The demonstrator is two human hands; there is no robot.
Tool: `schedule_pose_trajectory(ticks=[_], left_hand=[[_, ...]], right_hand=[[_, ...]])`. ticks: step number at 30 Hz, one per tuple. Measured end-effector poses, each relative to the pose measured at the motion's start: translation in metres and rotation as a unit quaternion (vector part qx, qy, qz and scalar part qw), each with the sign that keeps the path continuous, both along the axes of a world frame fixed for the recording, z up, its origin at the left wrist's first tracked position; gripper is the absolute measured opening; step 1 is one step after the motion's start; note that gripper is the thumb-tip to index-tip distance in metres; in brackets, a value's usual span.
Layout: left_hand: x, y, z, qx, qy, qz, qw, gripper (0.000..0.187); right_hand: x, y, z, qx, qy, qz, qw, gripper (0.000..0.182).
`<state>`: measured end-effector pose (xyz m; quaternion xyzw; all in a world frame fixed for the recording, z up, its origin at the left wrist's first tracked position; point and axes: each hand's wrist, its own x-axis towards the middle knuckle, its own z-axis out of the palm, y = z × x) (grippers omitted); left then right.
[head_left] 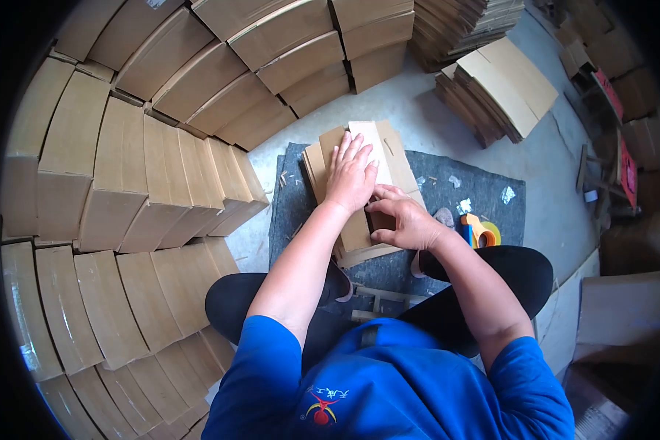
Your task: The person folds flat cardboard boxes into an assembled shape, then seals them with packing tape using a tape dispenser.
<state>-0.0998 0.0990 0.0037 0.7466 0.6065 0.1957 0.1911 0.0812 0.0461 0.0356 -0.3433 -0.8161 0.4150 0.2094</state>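
A brown cardboard box with a paler strip of board across its top lies in front of me, on more flat cardboard. My left hand rests palm down on its upper part, fingers stretched out and slightly spread. To the right and a little nearer, my right hand curls its fingers and thumb around a dark gap in the cardboard, gripping at the edge there. Part of that edge is hidden under the fingers. Both hands touch the same piece.
Under the box spreads a dark grey mat with scraps on it. A tape dispenser sits by my right knee. Stacked cartons wall off the left and back. A pile of flat cardboard stands at the upper right.
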Motion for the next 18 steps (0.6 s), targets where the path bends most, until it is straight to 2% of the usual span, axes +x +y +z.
schedule_pose_trajectory(ticks=[2,3,5,6,9,11,14,16,18], left_hand=[[0.000,-0.009,-0.002,0.031,0.010,0.004,0.999,0.048],[0.001,-0.010,-0.004,0.061,0.023,0.003,0.998,0.048],[0.008,-0.009,-0.006,0.069,0.033,0.006,0.997,0.050],[0.012,-0.009,-0.004,0.074,0.027,0.009,0.997,0.052],[0.013,-0.008,0.000,0.072,0.019,0.016,0.997,0.058],[0.010,-0.010,0.002,0.074,0.020,0.018,0.997,0.059],[0.006,-0.011,-0.004,0.080,0.009,0.028,0.996,0.060],[0.004,-0.011,-0.004,0.075,0.010,0.029,0.997,0.060],[0.007,-0.011,-0.004,0.087,-0.002,0.026,0.996,0.060]], right_hand=[[0.007,0.023,0.011,-0.124,0.024,-0.030,0.992,0.030],[0.002,0.034,0.028,-0.164,-0.015,-0.132,0.977,0.026],[-0.007,0.070,0.012,-0.052,0.010,-0.264,0.963,0.026],[-0.014,0.090,0.016,-0.019,-0.027,-0.293,0.956,0.027],[-0.029,0.140,0.005,0.068,-0.115,-0.226,0.965,0.035],[-0.041,0.158,-0.010,0.069,-0.113,-0.198,0.971,0.040],[-0.054,0.168,-0.045,-0.019,-0.083,-0.110,0.990,0.040],[-0.055,0.167,-0.049,-0.008,-0.066,-0.108,0.992,0.039],[-0.050,0.168,-0.051,-0.044,-0.050,-0.092,0.994,0.038]])
